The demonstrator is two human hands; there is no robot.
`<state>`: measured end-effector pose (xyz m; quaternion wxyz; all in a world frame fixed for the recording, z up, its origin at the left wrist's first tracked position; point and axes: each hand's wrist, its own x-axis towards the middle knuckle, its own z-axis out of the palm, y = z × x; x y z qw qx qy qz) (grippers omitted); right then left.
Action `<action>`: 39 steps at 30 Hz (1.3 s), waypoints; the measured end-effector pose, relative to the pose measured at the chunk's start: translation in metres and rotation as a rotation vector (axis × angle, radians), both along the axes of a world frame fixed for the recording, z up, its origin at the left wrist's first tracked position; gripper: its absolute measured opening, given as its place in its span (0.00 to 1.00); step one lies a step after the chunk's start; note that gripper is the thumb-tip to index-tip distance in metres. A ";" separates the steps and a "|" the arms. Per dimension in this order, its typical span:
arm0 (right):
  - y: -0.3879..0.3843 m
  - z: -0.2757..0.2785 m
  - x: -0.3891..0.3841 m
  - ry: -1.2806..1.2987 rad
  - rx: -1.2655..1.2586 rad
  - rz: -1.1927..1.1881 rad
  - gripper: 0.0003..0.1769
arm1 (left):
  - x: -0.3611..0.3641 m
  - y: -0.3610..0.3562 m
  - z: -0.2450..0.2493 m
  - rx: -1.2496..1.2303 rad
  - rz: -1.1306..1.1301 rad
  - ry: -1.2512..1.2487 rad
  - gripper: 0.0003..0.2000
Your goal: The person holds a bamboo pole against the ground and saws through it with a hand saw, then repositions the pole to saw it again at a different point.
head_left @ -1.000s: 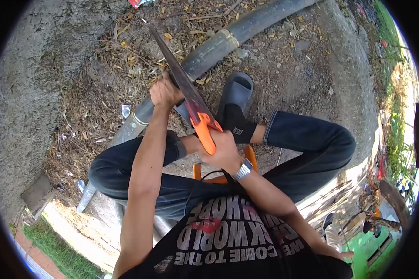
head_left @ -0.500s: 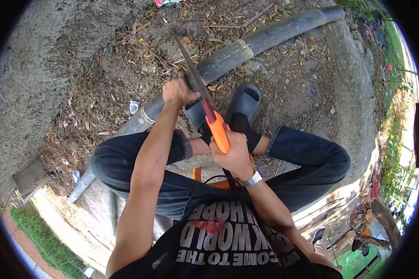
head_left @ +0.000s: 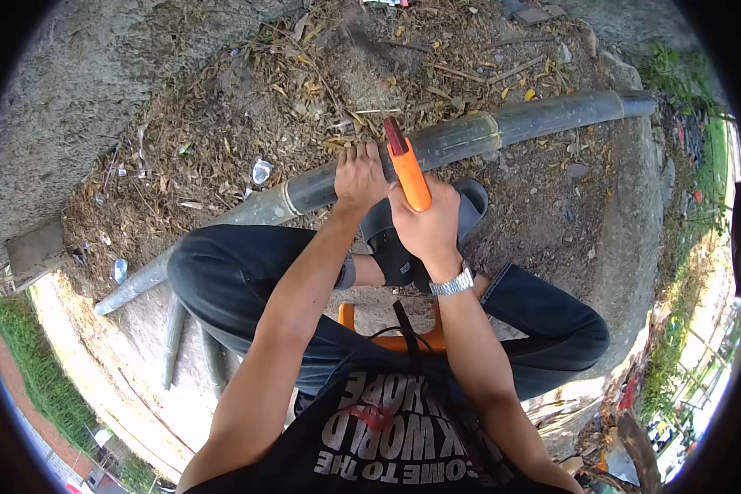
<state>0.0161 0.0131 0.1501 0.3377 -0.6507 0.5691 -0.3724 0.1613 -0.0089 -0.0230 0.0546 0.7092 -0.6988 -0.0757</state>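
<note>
Watching the head view, I see the saw (head_left: pixel 409 177) has driven forward since a second ago. The long blade that stood clear above the pole (head_left: pixel 535 117) is almost out of sight, and only the orange handle shows, upper centre. I judge the stroke to be at its far end. The right hand (head_left: pixel 426 224) is clenched round the handle. The left hand (head_left: pixel 361 174) is wrapped over the pole just beside it. The pole runs from lower left to upper right. Beyond it the blade is a blur, and the hands hide the cut.
</note>
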 end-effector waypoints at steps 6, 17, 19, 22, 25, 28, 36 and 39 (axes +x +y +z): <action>0.062 0.042 -0.087 -0.272 0.240 -0.091 0.10 | -0.002 -0.001 0.051 0.109 0.003 0.088 0.47; 0.146 0.090 -0.170 -0.391 0.069 -0.302 0.06 | 0.012 -0.054 0.048 0.434 0.243 0.479 0.40; 0.172 0.092 -0.175 -0.508 0.083 -0.375 0.07 | 0.007 -0.049 0.047 0.402 0.305 0.408 0.36; 0.213 0.104 -0.174 -0.540 0.136 -0.403 0.06 | 0.010 -0.018 0.054 0.301 0.010 0.308 0.43; 0.244 0.109 -0.169 -0.520 0.078 -0.423 0.05 | 0.022 -0.029 0.067 0.401 -0.139 0.203 0.51; 0.277 0.118 -0.165 -0.468 0.112 -0.400 0.04 | 0.020 -0.021 0.048 0.538 -0.118 0.167 0.54; 0.284 0.090 -0.138 -0.375 0.124 -0.329 0.07 | -0.015 0.036 0.039 0.007 -0.033 -0.077 0.46; 0.252 0.093 -0.118 -0.433 0.217 -0.256 0.07 | -0.003 0.029 0.052 0.049 -0.055 0.078 0.47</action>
